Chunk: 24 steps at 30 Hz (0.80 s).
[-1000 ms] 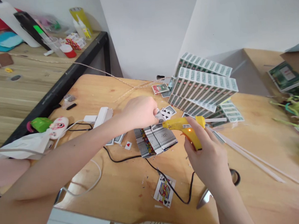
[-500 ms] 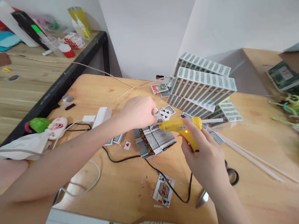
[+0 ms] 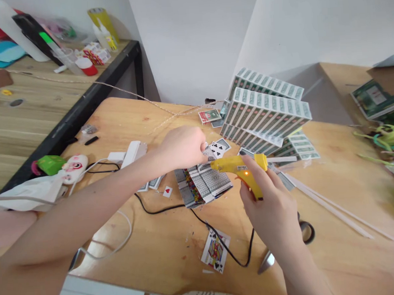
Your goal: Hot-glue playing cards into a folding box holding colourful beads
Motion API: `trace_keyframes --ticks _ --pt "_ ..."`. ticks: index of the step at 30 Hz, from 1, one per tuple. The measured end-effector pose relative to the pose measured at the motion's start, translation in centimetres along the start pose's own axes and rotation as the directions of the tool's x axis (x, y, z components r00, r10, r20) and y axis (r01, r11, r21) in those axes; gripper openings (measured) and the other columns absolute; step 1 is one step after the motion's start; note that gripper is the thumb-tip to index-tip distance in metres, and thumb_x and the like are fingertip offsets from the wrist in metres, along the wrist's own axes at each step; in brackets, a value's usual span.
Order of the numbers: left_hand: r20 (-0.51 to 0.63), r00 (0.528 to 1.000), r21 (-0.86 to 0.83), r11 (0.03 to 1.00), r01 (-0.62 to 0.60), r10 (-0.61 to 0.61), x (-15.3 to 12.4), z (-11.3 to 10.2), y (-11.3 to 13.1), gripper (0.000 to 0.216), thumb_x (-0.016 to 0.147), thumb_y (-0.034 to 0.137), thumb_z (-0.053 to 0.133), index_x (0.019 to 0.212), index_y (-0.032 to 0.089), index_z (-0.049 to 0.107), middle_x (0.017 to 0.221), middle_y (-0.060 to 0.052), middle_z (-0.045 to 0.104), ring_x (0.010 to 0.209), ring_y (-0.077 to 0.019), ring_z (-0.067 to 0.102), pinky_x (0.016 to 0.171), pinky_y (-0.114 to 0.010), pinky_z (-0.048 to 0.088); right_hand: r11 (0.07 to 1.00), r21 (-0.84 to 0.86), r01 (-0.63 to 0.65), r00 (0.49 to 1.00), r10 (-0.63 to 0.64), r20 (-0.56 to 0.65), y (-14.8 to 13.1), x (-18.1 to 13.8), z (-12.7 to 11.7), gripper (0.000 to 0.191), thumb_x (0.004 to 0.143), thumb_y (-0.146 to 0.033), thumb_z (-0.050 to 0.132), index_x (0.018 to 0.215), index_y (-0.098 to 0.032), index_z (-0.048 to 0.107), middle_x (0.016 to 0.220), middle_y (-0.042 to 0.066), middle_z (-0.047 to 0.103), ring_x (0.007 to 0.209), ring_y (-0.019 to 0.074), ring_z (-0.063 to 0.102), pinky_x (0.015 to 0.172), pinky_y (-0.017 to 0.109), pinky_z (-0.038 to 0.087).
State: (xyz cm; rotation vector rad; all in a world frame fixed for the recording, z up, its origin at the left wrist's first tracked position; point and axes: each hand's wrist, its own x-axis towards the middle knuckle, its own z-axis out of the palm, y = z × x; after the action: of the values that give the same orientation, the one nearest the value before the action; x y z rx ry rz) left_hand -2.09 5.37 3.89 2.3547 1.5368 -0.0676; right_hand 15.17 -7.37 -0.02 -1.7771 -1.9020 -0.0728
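So, the right hand [image 3: 270,201] is wrapped around a yellow hot glue gun [image 3: 232,164], orange light glowing, nozzle right at a folded playing-card piece [image 3: 215,181] mid-bench [image 3: 149,239]. The left hand [image 3: 184,147] is curled at that piece's far edge, can't tell if it's pinching anything. A black cord [image 3: 164,209] crosses a face card [image 3: 214,255] closer in.

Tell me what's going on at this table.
A person's right hand holds a yellow glue gun with its orange light lit. The nozzle points at a piece made of playing cards; whether they touch is unclear. The left hand, fingers curled, is at the piece's far side, its grip partly hidden. Stacked card boxes stand beyond, and scissors lie partly behind the right arm.
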Motion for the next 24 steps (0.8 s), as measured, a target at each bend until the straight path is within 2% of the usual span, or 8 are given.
trace_keyframes --ticks 8,12,17,22,24 --pt "0.021 1.0 0.073 0.997 -0.022 0.021 -0.01 -0.16 0.1 0.022 0.067 0.041 0.063 0.075 0.023 0.073 0.071 -0.003 0.068 0.062 -0.0184 0.056 0.053 -0.03 0.029 1.0 -0.017 0.023 1.0 -0.023 0.003 -0.17 -0.02 -0.01 0.049 0.088 -0.017 0.048 0.135 -0.029 0.047 0.11 0.008 0.065 0.083 0.019 0.067 0.065 0.029 0.055" --pt "0.032 0.999 0.106 0.993 -0.047 0.044 -0.04 -0.26 0.1 0.022 0.069 0.042 0.061 0.073 0.023 0.072 0.068 -0.003 0.067 0.061 -0.0187 0.056 0.053 -0.03 0.028 1.0 -0.025 -0.001 1.0 0.001 -0.012 -0.1 -0.02 -0.03 0.05 0.088 -0.017 0.048 0.136 -0.029 0.047 0.112 0.008 0.065 0.088 0.0199 0.067 0.068 0.03 0.056" --pt "0.019 0.999 0.082 0.996 -0.033 0.031 -0.01 -0.17 -0.1 0.02 0.068 0.041 0.063 0.073 0.023 0.072 0.068 -0.003 0.067 0.062 -0.019 0.057 0.054 -0.03 0.029 1.0 -0.013 0.009 1.0 -0.009 0.001 -0.15 -0.15 -0.13 0.052 0.087 -0.016 0.049 0.137 -0.031 0.046 0.114 0.008 0.065 0.088 0.0198 0.068 0.067 0.029 0.056" --pt "0.02 1.0 0.077 0.997 -0.019 0.017 0.06 -0.06 -0.23 0.021 0.068 0.043 0.064 0.074 0.024 0.072 0.066 -0.003 0.066 0.06 -0.0191 0.056 0.054 -0.03 0.029 1.0 -0.008 0.001 0.998 -0.001 -0.058 -0.11 -0.08 0.16 0.052 0.088 -0.018 0.048 0.137 -0.033 0.045 0.116 0.008 0.064 0.092 0.0214 0.067 0.068 0.031 0.057" --pt "0.024 1.0 0.077 0.997 -0.017 0.015 0.06 -0.11 -0.16 0.022 0.068 0.043 0.063 0.074 0.024 0.072 0.068 -0.003 0.067 0.061 -0.0194 0.057 0.055 -0.03 0.029 1.0 0.001 0.006 0.999 -0.006 -0.039 -0.17 -0.04 0.24 0.051 0.088 -0.019 0.048 0.137 -0.033 0.045 0.115 0.008 0.065 0.095 0.0221 0.067 0.068 0.032 0.057"
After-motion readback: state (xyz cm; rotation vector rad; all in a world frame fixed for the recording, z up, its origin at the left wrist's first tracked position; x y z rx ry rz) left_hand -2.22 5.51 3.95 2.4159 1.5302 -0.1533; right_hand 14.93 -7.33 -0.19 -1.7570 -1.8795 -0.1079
